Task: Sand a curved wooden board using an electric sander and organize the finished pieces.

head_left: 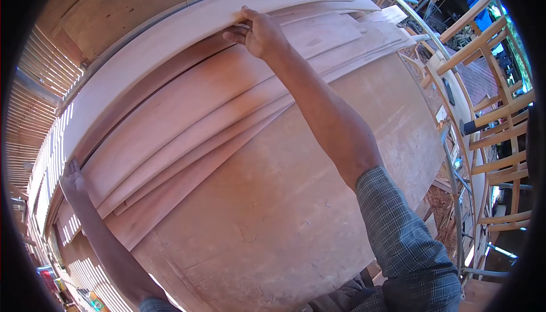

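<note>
A long, pale wooden plank (142,42) runs across the far side of the worktable, its near edge standing over a dark shadowed gap. At the plank's left end, my left hand (73,184) grips the near edge; part of its fingers is hard to make out. Farther right, my right hand (261,34) is closed on the same edge, with one fingertip over the upper face and other fingers bent at the edge. Several more planks (187,104) lie overlapped in a stack just nearer to me, under my right wrist.
The worktable's broad plywood top (256,209) spreads in front of me, bearing small scraps. A large wooden sheet (131,5) stands beyond the plank. Wooden frames with round rungs (500,118) and metal tubes (455,181) crowd the right side. Slatted wood (45,73) is at the left.
</note>
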`<action>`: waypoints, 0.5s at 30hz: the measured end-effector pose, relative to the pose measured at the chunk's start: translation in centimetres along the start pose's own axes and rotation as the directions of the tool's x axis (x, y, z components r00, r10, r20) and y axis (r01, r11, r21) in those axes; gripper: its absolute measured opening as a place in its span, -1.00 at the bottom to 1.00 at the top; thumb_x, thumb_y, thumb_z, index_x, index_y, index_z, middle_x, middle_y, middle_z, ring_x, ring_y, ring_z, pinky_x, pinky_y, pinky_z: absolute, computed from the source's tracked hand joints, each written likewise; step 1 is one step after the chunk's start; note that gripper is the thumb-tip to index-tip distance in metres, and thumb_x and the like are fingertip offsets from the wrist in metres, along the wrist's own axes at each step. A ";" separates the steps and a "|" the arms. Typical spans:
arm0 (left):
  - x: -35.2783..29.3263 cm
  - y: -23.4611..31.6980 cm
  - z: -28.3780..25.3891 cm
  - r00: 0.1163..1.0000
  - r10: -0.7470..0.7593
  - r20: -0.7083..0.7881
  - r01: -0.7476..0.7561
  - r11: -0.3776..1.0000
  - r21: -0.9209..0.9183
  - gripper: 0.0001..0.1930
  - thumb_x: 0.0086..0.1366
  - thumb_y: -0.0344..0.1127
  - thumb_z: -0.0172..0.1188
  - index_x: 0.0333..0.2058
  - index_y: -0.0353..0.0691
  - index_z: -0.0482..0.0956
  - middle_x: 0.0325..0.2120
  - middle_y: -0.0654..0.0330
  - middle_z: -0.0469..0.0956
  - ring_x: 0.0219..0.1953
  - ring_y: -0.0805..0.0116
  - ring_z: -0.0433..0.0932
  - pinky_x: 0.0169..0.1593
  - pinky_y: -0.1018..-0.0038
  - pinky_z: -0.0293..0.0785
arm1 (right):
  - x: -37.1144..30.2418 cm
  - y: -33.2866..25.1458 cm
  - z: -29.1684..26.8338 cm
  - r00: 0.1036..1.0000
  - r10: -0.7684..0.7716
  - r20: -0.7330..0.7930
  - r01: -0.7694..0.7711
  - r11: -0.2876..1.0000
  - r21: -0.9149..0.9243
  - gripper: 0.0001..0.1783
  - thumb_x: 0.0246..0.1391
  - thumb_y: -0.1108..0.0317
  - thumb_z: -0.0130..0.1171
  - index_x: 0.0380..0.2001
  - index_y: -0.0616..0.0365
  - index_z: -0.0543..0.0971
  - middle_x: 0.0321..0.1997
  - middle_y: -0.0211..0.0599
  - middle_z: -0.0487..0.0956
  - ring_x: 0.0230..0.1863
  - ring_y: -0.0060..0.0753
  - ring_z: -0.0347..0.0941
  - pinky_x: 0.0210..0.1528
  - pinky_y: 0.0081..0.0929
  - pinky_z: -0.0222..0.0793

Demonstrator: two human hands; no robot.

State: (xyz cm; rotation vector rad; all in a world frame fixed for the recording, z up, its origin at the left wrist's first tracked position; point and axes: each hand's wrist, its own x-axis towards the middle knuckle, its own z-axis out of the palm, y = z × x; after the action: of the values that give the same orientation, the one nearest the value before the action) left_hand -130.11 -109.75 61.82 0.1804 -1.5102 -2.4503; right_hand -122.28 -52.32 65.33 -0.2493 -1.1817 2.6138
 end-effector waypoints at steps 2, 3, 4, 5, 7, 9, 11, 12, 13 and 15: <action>1.6 0.1 0.4 0.996 0.007 0.087 -0.004 0.999 -0.032 -0.65 0.18 -0.74 -0.28 -0.03 -0.79 0.15 0.01 -0.23 0.24 0.13 0.03 0.25 0.32 0.31 0.09 | 1.4 -0.6 0.4 1.000 -0.008 0.006 0.008 1.000 -0.017 -0.70 0.20 0.23 -0.10 -0.19 0.30 0.31 -0.18 -0.03 0.42 -0.21 -0.05 0.45 -0.25 -0.18 0.52; 3.9 1.0 -0.5 0.992 -0.005 0.125 0.007 1.000 -0.015 -0.68 0.24 -0.68 -0.25 -0.03 -0.77 0.16 0.01 -0.22 0.25 0.13 0.05 0.25 0.32 0.31 0.10 | 2.1 -0.7 1.3 1.000 -0.020 0.024 0.020 1.000 -0.018 -0.70 0.21 0.22 -0.11 -0.20 0.30 0.31 -0.17 -0.02 0.42 -0.19 -0.03 0.45 -0.25 -0.18 0.52; 6.5 3.7 -1.8 0.997 -0.028 0.077 0.035 0.995 -0.092 -0.69 0.30 -0.59 -0.21 -0.03 -0.71 0.20 0.03 -0.17 0.26 0.13 0.10 0.26 0.30 0.31 0.12 | 2.8 -0.2 2.9 1.000 -0.002 0.018 0.001 1.000 0.016 -0.67 0.21 0.20 -0.10 -0.20 0.31 0.33 -0.19 0.00 0.46 -0.25 -0.04 0.50 -0.31 -0.25 0.52; 7.2 2.5 -0.6 0.969 -0.055 0.242 0.059 0.998 -0.007 -0.69 0.31 -0.51 -0.17 -0.03 -0.59 0.27 0.03 -0.08 0.30 0.11 0.14 0.29 0.28 0.35 0.15 | 3.3 -0.6 2.6 1.000 0.003 0.003 -0.003 1.000 0.005 -0.67 0.21 0.20 -0.10 -0.20 0.31 0.33 -0.19 0.00 0.46 -0.25 -0.04 0.50 -0.31 -0.25 0.52; 7.8 1.3 2.1 0.980 -0.167 -0.107 0.187 0.960 0.210 -0.66 0.32 -0.36 -0.15 0.02 -0.42 0.31 0.02 0.02 0.36 0.11 0.21 0.31 0.21 0.41 0.22 | 4.4 -1.2 2.1 1.000 -0.001 -0.023 -0.007 0.929 -0.371 -0.64 0.20 0.18 -0.09 -0.21 0.34 0.36 -0.29 -0.01 0.53 -0.38 -0.10 0.54 -0.42 -0.34 0.50; 9.0 0.8 1.5 0.992 -0.126 -0.015 0.105 0.743 0.661 -0.63 0.33 -0.30 -0.14 0.03 -0.39 0.32 0.01 0.02 0.38 0.11 0.21 0.32 0.18 0.42 0.23 | 5.0 -0.8 1.5 0.992 -0.003 -0.124 -0.059 0.867 -0.495 -0.62 0.18 0.16 -0.07 -0.26 0.36 0.40 -0.45 -0.08 0.56 -0.59 -0.27 0.51 -0.58 -0.45 0.44; 7.0 0.5 2.1 0.989 -0.131 0.076 -0.027 0.343 0.939 -0.61 0.34 -0.24 -0.14 0.04 -0.35 0.34 0.00 0.01 0.40 0.11 0.22 0.33 0.16 0.42 0.23 | 4.5 -0.3 1.2 0.993 0.012 -0.118 -0.091 0.720 -0.688 -0.61 0.17 0.15 -0.06 -0.31 0.36 0.44 -0.55 -0.15 0.55 -0.67 -0.41 0.44 -0.68 -0.53 0.35; 2.3 -1.7 6.1 0.975 -0.059 0.212 -0.201 0.153 0.967 -0.60 0.34 -0.22 -0.16 0.04 -0.35 0.35 0.00 0.01 0.40 0.11 0.21 0.33 0.15 0.40 0.22 | 3.8 -0.7 0.3 0.988 -0.107 -0.110 -0.021 0.617 -0.786 -0.64 0.14 0.16 -0.04 -0.37 0.32 0.48 -0.61 -0.22 0.53 -0.74 -0.52 0.36 -0.73 -0.59 0.26; -0.6 -2.2 8.1 0.934 -0.007 0.358 -0.358 -0.061 0.932 -0.59 0.35 -0.20 -0.18 0.04 -0.35 0.36 0.00 0.00 0.41 0.11 0.20 0.33 0.14 0.38 0.21 | 3.2 -0.6 -0.3 0.987 -0.107 -0.121 -0.030 0.613 -0.789 -0.64 0.14 0.16 -0.04 -0.37 0.32 0.48 -0.61 -0.22 0.53 -0.74 -0.52 0.36 -0.73 -0.59 0.26; -0.7 -3.2 7.4 0.909 0.110 0.401 -0.395 -0.075 0.916 -0.58 0.35 -0.17 -0.21 0.03 -0.32 0.39 0.01 0.01 0.41 0.10 0.17 0.34 0.17 0.37 0.16 | 3.0 0.4 -0.9 0.958 -0.285 0.034 0.145 0.380 -0.913 -0.68 0.11 0.20 -0.03 -0.41 0.28 0.51 -0.63 -0.28 0.52 -0.70 -0.55 0.36 -0.67 -0.58 0.28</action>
State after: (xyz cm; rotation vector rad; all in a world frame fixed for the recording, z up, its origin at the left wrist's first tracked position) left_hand -131.68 -101.83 62.33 -0.1420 -2.7920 -0.5201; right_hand -124.94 -51.03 64.28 -0.4098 -2.3055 1.4014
